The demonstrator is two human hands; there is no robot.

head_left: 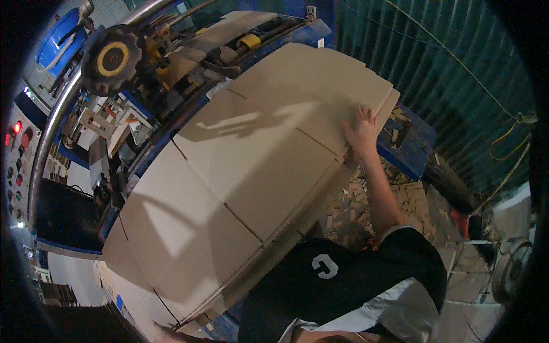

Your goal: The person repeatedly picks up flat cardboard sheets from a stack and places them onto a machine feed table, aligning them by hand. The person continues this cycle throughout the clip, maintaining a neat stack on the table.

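Observation:
A tall stack of flat, creased brown cardboard sheets (229, 171) lies on a blue machine table and fills the middle of the view. My right hand (361, 132) rests on the far right edge of the top sheet, fingers spread flat, gripping nothing I can see. My right forearm runs down to my black shirt. Only a thin sliver of my left hand (171, 332) shows at the lower edge, by the near corner of the stack. Its fingers are hidden.
Behind the stack, the blue machine carries a black and yellow handwheel (112, 59) and more cardboard (229, 31). A control panel with red buttons (18, 143) is at the far left. Cardboard scraps (400, 200) litter the floor at right, by a green corrugated wall (457, 74).

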